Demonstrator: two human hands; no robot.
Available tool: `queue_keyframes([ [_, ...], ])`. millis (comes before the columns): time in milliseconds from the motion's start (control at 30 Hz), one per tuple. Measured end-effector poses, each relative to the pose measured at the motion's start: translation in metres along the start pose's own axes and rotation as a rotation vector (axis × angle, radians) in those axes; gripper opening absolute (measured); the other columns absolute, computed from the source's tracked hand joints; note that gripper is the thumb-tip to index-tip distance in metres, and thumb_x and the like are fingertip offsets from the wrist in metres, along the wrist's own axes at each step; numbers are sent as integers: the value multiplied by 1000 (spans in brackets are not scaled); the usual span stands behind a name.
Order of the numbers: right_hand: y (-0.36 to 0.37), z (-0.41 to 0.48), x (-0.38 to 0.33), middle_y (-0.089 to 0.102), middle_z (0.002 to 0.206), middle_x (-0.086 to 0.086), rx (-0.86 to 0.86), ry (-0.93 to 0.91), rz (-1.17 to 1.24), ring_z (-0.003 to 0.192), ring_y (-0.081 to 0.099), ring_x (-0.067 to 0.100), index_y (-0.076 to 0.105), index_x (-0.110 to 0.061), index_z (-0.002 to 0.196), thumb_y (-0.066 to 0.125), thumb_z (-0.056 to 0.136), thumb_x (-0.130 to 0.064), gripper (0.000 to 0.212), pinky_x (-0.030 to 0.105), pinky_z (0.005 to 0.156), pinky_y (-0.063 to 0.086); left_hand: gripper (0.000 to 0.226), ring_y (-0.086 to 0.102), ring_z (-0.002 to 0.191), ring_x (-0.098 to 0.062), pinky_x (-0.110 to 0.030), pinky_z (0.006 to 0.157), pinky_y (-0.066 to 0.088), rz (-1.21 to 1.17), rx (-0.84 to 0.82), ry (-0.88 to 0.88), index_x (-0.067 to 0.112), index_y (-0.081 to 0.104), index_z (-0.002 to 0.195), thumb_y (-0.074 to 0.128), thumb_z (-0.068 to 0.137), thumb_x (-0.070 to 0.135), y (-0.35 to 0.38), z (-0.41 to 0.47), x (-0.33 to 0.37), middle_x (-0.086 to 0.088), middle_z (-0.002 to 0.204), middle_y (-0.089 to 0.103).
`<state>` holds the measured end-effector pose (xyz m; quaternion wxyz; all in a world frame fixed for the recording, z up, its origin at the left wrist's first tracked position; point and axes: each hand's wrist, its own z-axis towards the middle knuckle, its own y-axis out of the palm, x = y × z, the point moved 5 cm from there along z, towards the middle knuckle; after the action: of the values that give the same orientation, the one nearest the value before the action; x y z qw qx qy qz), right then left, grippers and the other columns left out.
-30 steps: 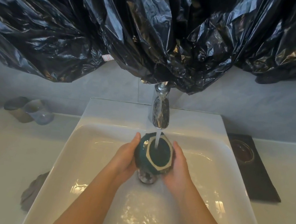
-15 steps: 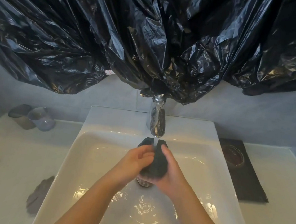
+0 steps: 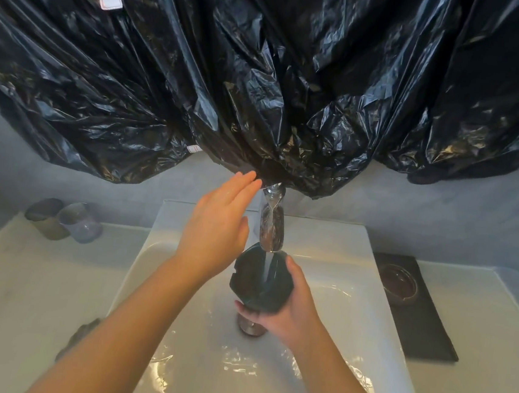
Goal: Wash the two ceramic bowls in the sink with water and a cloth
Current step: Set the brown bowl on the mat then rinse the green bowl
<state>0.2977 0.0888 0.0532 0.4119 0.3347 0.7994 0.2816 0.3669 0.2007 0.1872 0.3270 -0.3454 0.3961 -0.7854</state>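
Dark teal bowl point(image 3: 259, 280) gripped in right hand point(image 3: 291, 310), fingers wrapped round its side, held over sink point(image 3: 368, 302) basin above drain. Water stream from chrome tap point(image 3: 270, 226) strikes bowl. Left hand point(image 3: 217, 224) empty, fingers straight and together, raised beside tap near black plastic sheet point(image 3: 264, 70). Second bowl point(image 3: 400, 284) on dark mat point(image 3: 423, 326), right counter.
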Motion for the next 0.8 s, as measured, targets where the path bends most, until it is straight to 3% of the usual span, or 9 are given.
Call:
queue_keyframes([
  [100, 5, -3, -5, 74, 105, 20, -24, 3, 0, 108, 60, 41, 80, -15, 89, 51, 92, -48, 45, 57, 104, 38, 57, 44, 133, -21, -37, 108, 36, -12, 38, 4, 18, 45, 140, 59, 86, 5, 4, -6, -6, 0, 147, 44],
  [233, 5, -3, -8, 69, 117, 23, -9, -15, -29, 110, 60, 43, 69, -12, 115, 53, 91, -49, 47, 56, 99, 42, 65, 52, 124, -17, -36, 98, 48, -71, 44, -17, 24, 44, 141, 60, 82, 2, 11, -21, -13, 7, 148, 43],
  [367, 0, -2, -7, 69, 118, 22, -40, 0, -100, 110, 62, 42, 65, -13, 123, 55, 89, -50, 51, 59, 100, 44, 65, 31, 139, -9, -29, 111, 27, -362, 31, -200, 30, 30, 145, 59, 90, 13, 20, -37, -23, 12, 154, 29],
  [433, -8, -2, -8, 66, 124, 22, -36, 3, -199, 112, 62, 41, 63, -15, 128, 60, 86, -49, 55, 57, 97, 48, 65, 33, 137, -11, -33, 114, 30, -508, -33, -371, 28, 28, 144, 62, 89, 17, 37, -57, -38, 8, 151, 33],
  [500, -12, -2, -12, 65, 127, 19, -61, -3, -354, 115, 62, 38, 62, -17, 130, 67, 82, -48, 57, 52, 91, 51, 66, 39, 134, -12, -32, 111, 35, -479, -220, -433, 29, 30, 144, 65, 88, 25, 60, -79, -51, 9, 146, 40],
  [633, -4, -9, -24, 70, 119, 10, -108, -64, -881, 109, 67, 26, 61, -24, 129, 69, 69, -56, 68, 34, 85, 53, 72, 42, 127, -5, -25, 105, 36, -323, -478, -271, 41, 29, 144, 69, 85, 37, 74, -86, -51, 15, 145, 42],
  [733, 4, -15, -25, 63, 128, 3, -141, -50, -1156, 116, 62, 21, 50, -28, 137, 69, 56, -62, 89, 30, 91, 54, 77, 48, 111, 2, -14, 95, 44, -363, -570, -127, 48, 25, 142, 72, 84, 28, 75, -81, -40, 22, 135, 46],
  [800, 9, -18, -25, 56, 134, -4, -170, -44, -1313, 120, 58, 15, 40, -31, 142, 72, 60, -59, 93, 29, 97, 54, 79, 47, 112, 3, -6, 90, 41, -419, -595, -80, 45, 27, 143, 73, 83, 20, 75, -81, -34, 22, 131, 45],
])
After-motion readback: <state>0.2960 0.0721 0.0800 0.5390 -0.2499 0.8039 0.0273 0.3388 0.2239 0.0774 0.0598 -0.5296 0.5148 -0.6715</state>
